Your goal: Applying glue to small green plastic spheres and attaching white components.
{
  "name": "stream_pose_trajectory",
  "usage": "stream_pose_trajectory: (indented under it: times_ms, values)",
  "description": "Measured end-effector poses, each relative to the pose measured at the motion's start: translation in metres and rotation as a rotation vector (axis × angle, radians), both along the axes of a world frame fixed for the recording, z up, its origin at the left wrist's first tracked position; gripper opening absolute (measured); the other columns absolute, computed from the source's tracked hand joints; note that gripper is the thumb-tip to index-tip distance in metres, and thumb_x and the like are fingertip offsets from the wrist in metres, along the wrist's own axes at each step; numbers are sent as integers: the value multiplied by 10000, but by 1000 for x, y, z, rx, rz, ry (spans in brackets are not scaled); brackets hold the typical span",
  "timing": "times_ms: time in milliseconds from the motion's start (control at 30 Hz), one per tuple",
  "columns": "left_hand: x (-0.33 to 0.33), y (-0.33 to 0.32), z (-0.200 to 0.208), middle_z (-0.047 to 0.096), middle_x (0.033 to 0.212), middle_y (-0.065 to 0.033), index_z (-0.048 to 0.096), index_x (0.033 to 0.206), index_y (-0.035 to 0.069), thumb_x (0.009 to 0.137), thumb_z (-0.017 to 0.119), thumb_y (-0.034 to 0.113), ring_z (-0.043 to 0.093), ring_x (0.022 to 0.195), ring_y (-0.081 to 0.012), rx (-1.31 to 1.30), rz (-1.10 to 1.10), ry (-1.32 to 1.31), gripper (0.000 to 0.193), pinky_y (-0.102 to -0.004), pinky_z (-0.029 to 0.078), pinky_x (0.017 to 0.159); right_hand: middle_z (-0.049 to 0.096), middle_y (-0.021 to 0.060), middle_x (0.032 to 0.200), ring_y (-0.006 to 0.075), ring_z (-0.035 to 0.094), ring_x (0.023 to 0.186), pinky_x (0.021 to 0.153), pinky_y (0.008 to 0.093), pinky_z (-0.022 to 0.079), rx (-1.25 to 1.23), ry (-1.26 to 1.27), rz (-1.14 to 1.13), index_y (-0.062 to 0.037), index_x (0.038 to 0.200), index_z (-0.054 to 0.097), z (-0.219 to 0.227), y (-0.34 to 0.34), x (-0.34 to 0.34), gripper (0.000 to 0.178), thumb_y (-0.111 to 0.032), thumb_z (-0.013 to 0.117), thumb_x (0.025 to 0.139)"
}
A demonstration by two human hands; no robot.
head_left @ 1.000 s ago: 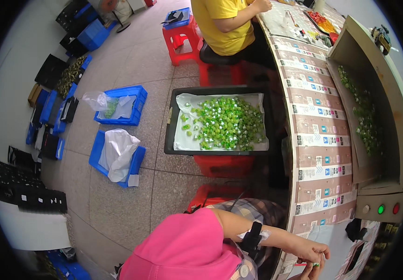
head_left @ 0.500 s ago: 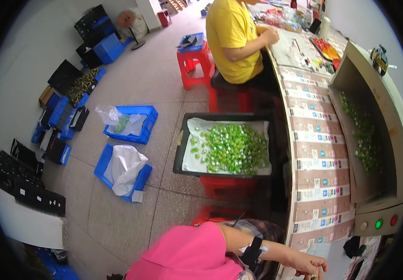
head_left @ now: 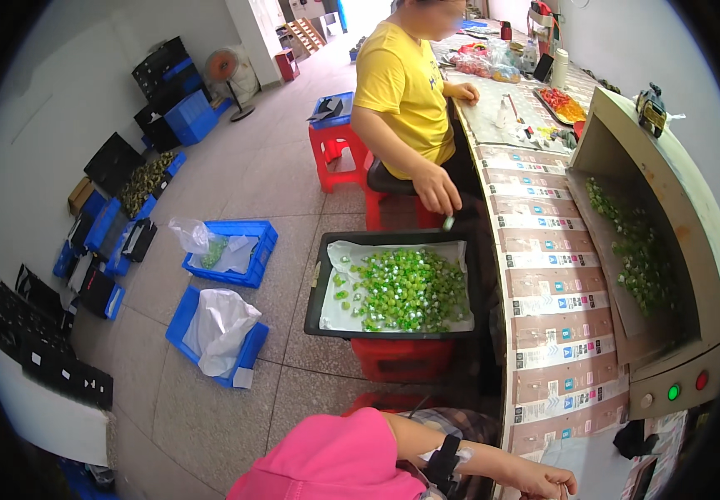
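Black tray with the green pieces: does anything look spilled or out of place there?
Nothing looks spilled. The green pieces lie on the white liner inside the black tray; a few sit loose left of the heap, within the rim.

My remote check: green pieces (head_left: 410, 287), glossy, plastic or glass, I cannot tell which at this range | tray (head_left: 313, 292), matt black plastic | liner (head_left: 336, 312), matt white paper | blue crates (head_left: 263, 253), smooth plastic | red stool (head_left: 376, 354), smooth plastic | floor (head_left: 235, 192), dull speckled stone | machine housing (head_left: 658, 373), painted metal, stained | pink top (head_left: 335, 454), matt cloth.
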State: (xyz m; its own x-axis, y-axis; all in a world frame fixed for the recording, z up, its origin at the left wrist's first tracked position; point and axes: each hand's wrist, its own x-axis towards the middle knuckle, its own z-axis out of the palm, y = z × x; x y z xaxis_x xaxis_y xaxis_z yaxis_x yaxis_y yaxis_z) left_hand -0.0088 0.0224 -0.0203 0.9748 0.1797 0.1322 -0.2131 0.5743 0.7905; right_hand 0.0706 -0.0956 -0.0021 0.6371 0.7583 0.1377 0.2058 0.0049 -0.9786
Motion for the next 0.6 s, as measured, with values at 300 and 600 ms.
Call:
stream_pose_trajectory:
  times_ms: [300,600]
  values:
    - [15,-6,-11,526,994,-52,318,1209,27,852,420,192,521,668,-78,-28,-65,12,406,-181,363,460,571,139,968,216,528,880,741,297,434,11,-103,-69,97,945,591,10,1,-6,249,-105,620,803]
    - [5,-2,1,541,927,-82,366,1141,-8,772,451,126,461,576,-98,-114,10,-58,401,-217,356,457,571,118,801,162,526,644,577,260,439,-3,-228,11,94,847,575,21,14,-10,279,-183,603,829]
